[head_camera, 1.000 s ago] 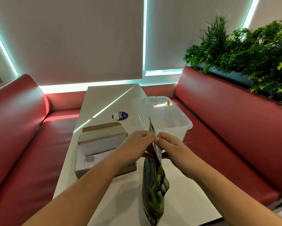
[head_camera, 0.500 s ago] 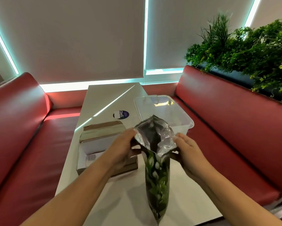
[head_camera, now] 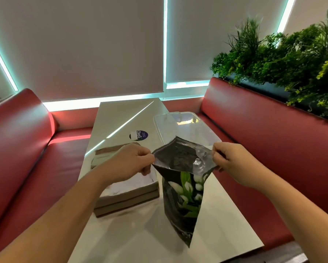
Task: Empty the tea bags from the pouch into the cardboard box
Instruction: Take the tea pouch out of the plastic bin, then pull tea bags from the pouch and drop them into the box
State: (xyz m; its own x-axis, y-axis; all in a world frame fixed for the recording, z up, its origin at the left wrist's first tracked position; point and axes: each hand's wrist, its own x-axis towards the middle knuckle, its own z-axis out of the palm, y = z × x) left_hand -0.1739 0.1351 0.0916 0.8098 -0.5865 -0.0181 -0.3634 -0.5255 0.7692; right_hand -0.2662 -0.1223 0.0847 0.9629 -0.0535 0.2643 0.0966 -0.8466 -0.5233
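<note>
Your two hands have drawn further apart since half a second ago, and the mouth of the pouch (head_camera: 184,196) now gapes much wider than it did.

Nearest you, the pale bench (head_camera: 140,242) runs away from the front edge. The pouch hangs upright over it, dark with green leaves and white buds on its face, its lower corner pointing down at the bench; whether it touches cannot be told. Your left hand (head_camera: 130,162) pinches the left rim of the mouth, fingers (head_camera: 146,168) curled and clamped on the foil. Your right hand (head_camera: 233,164) does the same on the right rim, so the top is stretched flat and open between them. Inside you see silver lining and a dark mass — too dim to make out tea bags.

Just left of the pouch, partly under your left wrist, the cardboard box (head_camera: 125,200) sits on the bench with its top open and a white lining showing.

Beyond lie a round sticker (head_camera: 138,135) and, to its right, a clear plastic container (head_camera: 178,126). Red seats (head_camera: 263,133) flank the bench — green plants (head_camera: 284,57) stand above the right one.
</note>
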